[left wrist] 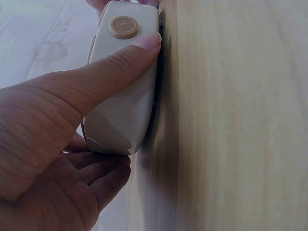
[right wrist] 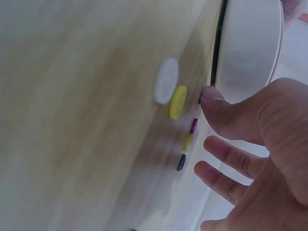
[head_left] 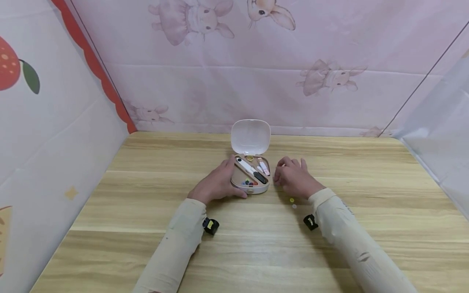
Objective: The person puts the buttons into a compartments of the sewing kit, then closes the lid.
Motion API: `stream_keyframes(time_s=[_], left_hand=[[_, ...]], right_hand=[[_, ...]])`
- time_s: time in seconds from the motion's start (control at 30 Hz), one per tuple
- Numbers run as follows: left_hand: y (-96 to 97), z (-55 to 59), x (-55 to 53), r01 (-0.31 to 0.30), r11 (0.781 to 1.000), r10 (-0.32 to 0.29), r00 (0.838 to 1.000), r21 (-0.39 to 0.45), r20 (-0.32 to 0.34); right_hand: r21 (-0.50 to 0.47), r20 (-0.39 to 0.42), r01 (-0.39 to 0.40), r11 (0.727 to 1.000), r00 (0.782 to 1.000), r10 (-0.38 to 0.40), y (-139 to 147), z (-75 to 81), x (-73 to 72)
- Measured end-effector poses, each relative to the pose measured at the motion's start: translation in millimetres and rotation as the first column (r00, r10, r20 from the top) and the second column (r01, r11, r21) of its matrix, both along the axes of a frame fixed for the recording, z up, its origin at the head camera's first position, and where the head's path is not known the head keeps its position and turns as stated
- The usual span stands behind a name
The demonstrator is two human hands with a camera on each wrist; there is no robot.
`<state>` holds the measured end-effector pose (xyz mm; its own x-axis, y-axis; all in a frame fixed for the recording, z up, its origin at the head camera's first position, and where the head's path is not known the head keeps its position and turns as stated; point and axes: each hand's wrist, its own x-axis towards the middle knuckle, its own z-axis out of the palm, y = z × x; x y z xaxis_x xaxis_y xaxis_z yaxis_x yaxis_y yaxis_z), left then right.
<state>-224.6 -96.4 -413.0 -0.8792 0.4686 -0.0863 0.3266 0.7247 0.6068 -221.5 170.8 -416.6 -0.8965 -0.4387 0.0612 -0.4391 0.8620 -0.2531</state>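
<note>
A small white sewing box (head_left: 258, 189) stands on the table with its lid (head_left: 250, 136) raised. My left hand (head_left: 220, 179) grips its left side, the thumb across the front wall below a brown round clasp (left wrist: 123, 27). Inside lie a white tool with a black end (head_left: 253, 171), several coloured buttons (head_left: 250, 183) and a small white-and-pink item (head_left: 263, 167). My right hand (head_left: 294, 179) is low beside the box's right side, its thumb tip at a dark button (right wrist: 200, 97). The index finger is hidden behind the thumb, so I cannot tell whether it pinches the button.
On the table near the right hand lie a white button (right wrist: 166, 81), a yellow button (right wrist: 178, 102), a purple button (right wrist: 194, 126), another yellow button (right wrist: 188, 142) and another dark button (right wrist: 181, 162). A rabbit-print backdrop (head_left: 220, 97) hangs behind the wooden table (head_left: 242, 252).
</note>
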Motion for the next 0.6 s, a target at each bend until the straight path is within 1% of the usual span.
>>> stream_keyframes(time_s=[0.2,0.6], left_hand=[[-0.4,-1.3,-0.2,-0.002,1.000,0.002,1.000,0.000,0.001],[0.0,-3.5,1.2,0.009,1.000,-0.009,1.000,0.009,-0.021]], right_hand=[[0.007,0.000,0.002,1.000,1.000,-0.002,-1.0,-0.8,0.1],[0.022,-0.007,0.003,1.000,1.000,-0.003,-1.5,-3.7,0.4]])
